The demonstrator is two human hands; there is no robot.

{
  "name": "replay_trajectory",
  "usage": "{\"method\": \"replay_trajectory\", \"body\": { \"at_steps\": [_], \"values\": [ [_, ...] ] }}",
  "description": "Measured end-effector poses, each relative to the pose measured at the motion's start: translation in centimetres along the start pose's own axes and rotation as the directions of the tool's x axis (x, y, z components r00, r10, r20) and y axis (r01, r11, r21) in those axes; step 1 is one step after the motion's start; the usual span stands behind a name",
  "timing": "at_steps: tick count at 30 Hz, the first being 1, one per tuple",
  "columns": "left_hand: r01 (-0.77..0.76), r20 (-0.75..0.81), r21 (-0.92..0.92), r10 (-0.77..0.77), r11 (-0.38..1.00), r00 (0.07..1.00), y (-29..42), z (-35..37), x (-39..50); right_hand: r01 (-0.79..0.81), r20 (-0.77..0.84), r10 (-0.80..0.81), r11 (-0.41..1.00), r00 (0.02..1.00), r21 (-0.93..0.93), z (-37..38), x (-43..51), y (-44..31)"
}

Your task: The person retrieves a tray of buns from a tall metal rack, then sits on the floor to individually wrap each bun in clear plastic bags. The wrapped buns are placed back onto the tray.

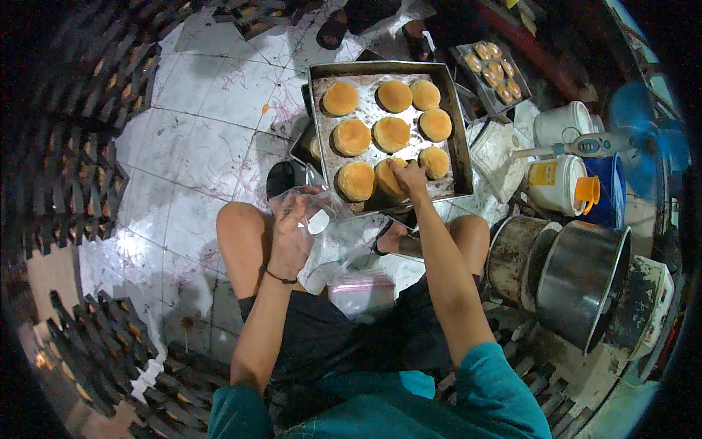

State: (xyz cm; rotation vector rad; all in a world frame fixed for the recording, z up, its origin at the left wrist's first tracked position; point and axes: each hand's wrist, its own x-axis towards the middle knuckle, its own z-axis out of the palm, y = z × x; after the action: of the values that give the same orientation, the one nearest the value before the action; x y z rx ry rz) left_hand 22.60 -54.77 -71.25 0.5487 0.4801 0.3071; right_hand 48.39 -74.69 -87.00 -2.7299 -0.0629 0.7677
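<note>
A metal baking tray [460,137] with several round golden buns lies in front of my legs. My right hand [407,176] has its fingers closed around a bun [387,178] in the tray's near row. Another bun [356,181] sits just left of it. My left hand [292,230] holds a clear plastic bag [334,206] near the tray's near left corner; a white patch shows on the bag. A stack of clear plastic bags [362,291] lies between my thighs.
At the right stand white plastic buckets [554,184], a steel mixing bowl [581,282] and a blue bin [611,186]. A smaller tray of packed buns [496,104] is at the upper right. Stacked dark trays [82,186] line the left. Another person's foot [332,33] is beyond the tray.
</note>
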Motion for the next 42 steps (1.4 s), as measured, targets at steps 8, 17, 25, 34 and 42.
{"method": "replay_trajectory", "body": {
  "at_steps": [8, 17, 25, 34, 42],
  "values": [
    [0.041, 0.034, 0.046, -0.043, 0.998, 0.999, -2.1, -1.3, 0.6, 0.218, -0.066, -0.208, 0.944, 0.976, 0.247, -4.2, -8.0, -0.9],
    [0.089, -0.109, -0.018, -0.090, 0.996, 0.990, 0.4, 1.0, -0.5, 0.265, -0.141, -0.372, 0.305, 0.917, 0.915, -10.8, -29.7, -0.8],
    [0.175, 0.115, -0.166, -0.157, 0.970, 0.981, -2.0, 7.0, -6.1, 0.921, -0.384, -0.839, 0.378, 0.386, 0.099, -8.9, -34.9, 2.4],
    [0.140, 0.056, -0.133, -0.134, 0.981, 0.989, -2.8, 9.0, -7.7, 0.899, -0.524, -0.743, 0.424, 0.416, 0.114, -9.8, -33.9, -3.7],
    [0.223, -0.104, -0.079, -0.230, 0.972, 0.968, -2.6, 7.4, -9.1, 0.877, -0.348, -0.806, 0.457, 0.479, 0.147, -7.4, -35.0, -3.6]
  ]
}}
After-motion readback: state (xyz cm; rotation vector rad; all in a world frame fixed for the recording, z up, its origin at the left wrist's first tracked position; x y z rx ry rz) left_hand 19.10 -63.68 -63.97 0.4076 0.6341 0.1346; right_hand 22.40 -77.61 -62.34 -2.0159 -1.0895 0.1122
